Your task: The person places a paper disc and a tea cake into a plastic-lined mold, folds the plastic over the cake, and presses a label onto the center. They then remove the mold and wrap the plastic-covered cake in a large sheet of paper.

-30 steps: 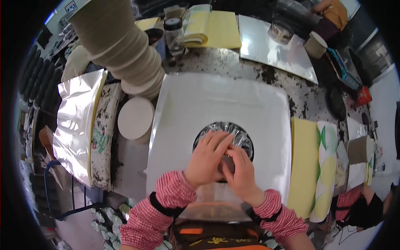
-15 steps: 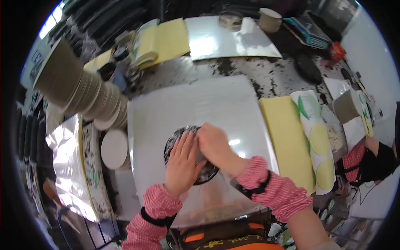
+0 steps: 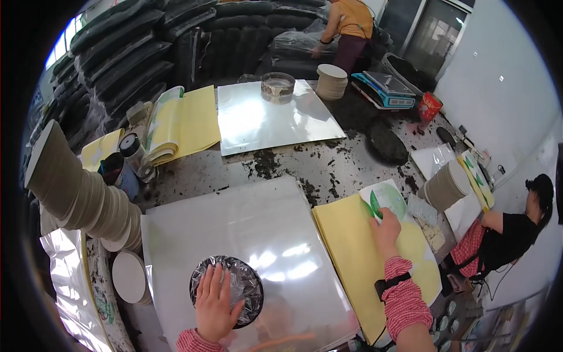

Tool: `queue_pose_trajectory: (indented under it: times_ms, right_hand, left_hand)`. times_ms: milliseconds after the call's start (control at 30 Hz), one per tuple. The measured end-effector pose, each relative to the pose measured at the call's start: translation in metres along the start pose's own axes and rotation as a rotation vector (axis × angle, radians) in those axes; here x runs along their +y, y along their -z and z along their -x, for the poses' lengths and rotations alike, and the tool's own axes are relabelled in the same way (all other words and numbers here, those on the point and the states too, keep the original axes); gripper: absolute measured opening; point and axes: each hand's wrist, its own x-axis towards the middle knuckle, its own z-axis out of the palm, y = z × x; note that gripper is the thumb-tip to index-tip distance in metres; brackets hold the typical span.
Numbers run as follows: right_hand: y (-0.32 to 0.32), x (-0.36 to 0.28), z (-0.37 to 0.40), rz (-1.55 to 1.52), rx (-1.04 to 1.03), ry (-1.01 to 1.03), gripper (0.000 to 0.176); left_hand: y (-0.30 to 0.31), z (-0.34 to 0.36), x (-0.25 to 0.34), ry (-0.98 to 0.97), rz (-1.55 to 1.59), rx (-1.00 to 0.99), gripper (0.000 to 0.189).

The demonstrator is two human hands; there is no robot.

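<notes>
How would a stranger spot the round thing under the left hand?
Find the nearest big silver sheet. On its near left part lies a dark disc under the left hand. Unlike the pale discs beside, it is wrapped in crinkly film.

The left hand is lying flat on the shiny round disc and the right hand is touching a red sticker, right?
Not quite. The head view shows the left hand flat on the shiny round disc, but the right hand touches a green and white sticker, not a red one.
</notes>
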Motion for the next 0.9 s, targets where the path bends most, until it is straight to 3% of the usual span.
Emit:
queue_pose_trajectory:
  times_ms: [33,100,200,300,400,467,533,567,600,633,700,733,900]
  right_hand:
    - [-0.002,0.001,-0.004,-0.005,-0.004,0.005,0.024]
    - [-0.004,0.002,-0.015,0.139,-0.271,-0.094,0.021]
    - [-0.002,0.027,-0.035,0.024,-0.14,-0.212,0.018]
    - [-0.019,0.068,-0.056,-0.154,-0.161,-0.049,0.013]
    - [0.135,-0.069,-0.09,-0.33,0.111,0.047,0.013]
    - [0.199,-0.128,-0.079,-0.539,0.159,-0.051,0.005]
    - [0.161,-0.135,-0.037,-1.134,-0.119,-0.161,0.02]
    - [0.105,-0.142,0.009,-1.433,-0.296,-0.16,0.029]
    - [0.105,-0.189,0.038,-0.722,-0.389,0.237,0.039]
    - [0.11,-0.238,0.075,-0.849,-0.432,0.344,0.05]
    - [0.093,-0.257,0.105,-0.801,-0.464,0.721,0.043]
    - [0.098,-0.267,0.108,-0.794,-0.437,0.844,0.041]
    - [0.11,-0.28,0.098,-0.705,-0.647,0.872,0.039]
  left_hand:
    - [0.001,0.0,0.0,-0.014,0.022,0.01,0.07]
    - [0.003,0.002,0.0,-0.03,0.035,0.021,0.072]
    - [0.001,0.0,0.0,-0.01,0.034,0.028,0.071]
    - [0.002,0.001,-0.001,-0.042,0.039,0.048,0.069]
    - [-0.004,0.002,-0.008,-0.081,0.014,0.066,0.071]
    - [0.0,0.003,-0.002,-0.038,0.015,0.069,0.072]
    - [0.002,0.003,0.001,-0.027,0.023,0.092,0.072]
    - [0.002,0.003,0.001,-0.015,0.009,0.112,0.069]
    - [0.002,0.003,0.001,0.0,-0.003,0.13,0.065]
    - [-0.001,0.005,-0.001,0.005,-0.005,0.14,0.065]
    - [-0.01,0.003,-0.011,-0.115,0.118,0.125,0.056]
    - [-0.013,0.004,-0.013,-0.089,0.367,0.191,0.046]
    - [-0.016,0.008,-0.012,0.016,0.743,0.141,0.036]
